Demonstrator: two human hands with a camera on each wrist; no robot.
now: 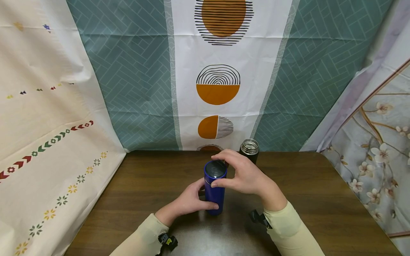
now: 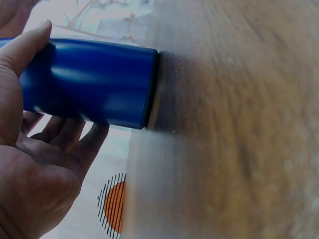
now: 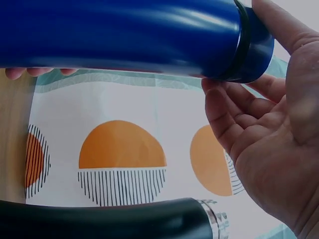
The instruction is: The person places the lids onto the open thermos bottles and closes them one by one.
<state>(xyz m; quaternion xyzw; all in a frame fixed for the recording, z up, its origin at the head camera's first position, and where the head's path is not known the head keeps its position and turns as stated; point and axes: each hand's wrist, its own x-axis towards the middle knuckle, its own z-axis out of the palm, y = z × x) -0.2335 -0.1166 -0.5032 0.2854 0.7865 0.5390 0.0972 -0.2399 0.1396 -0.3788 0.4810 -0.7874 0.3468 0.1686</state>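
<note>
A blue thermos bottle (image 1: 214, 193) with a dark-topped lid (image 1: 215, 169) stands upright on the wooden table. My left hand (image 1: 194, 200) grips its lower body, thumb on the near side and fingers round the back. In the left wrist view the thermos base (image 2: 149, 89) is right at the tabletop. At the top, my right hand (image 1: 245, 174) holds the lid between thumb and fingers; the right wrist view shows the thumb on one side of the lid (image 3: 260, 47) and the fingertips under the other. Behind the right hand stands a black thermos (image 1: 250, 151), its steel threaded mouth uncovered.
The brown wooden table (image 1: 153, 170) ends at a patterned teal and white curtain (image 1: 217, 53). A cream cloth (image 1: 64, 142) hangs on the left and a floral one (image 1: 378, 160) on the right. Each wrist carries a small black camera.
</note>
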